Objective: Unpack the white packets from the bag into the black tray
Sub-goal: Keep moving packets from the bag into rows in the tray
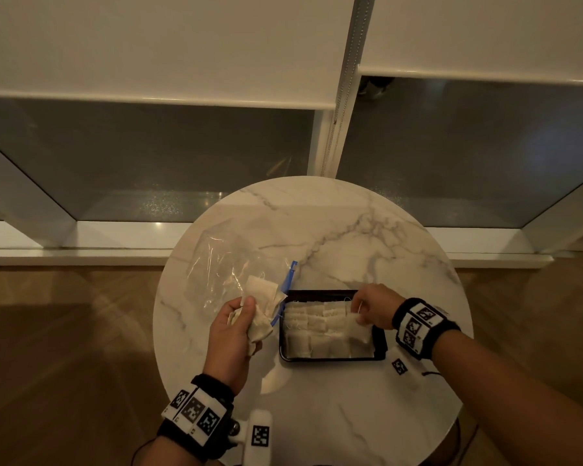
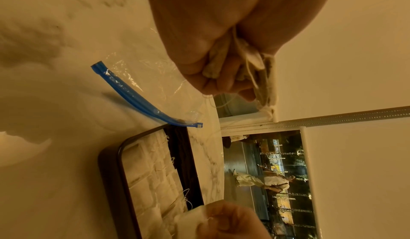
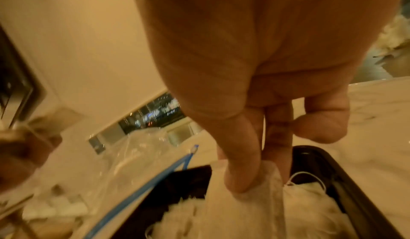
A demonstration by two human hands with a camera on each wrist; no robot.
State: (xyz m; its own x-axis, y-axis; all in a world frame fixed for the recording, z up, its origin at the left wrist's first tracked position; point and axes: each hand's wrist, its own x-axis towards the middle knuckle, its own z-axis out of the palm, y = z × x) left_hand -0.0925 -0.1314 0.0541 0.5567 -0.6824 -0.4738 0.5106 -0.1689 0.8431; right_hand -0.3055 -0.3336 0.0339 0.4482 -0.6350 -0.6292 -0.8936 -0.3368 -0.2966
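your right hand (image 1: pixel 372 309) pinches 1 white packet (image 1: pixel 359 326) over the black tray's (image 1: pixel 381 344) right end, nearly full; left hand (image 1: pixel 234 334) clutches a bunch of packets (image 1: pixel 261 306) just left of it, beside the bag (image 1: pixel 216 267).

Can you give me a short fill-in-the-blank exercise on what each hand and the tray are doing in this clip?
1. The left hand grips a bunch of white ____.
2. The right hand pinches one packet over the black ____.
3. The clear bag with a blue zip lies on the round ____ table.
4. The black tray sits to the ____ of the bag.

Missing words: packets; tray; marble; right
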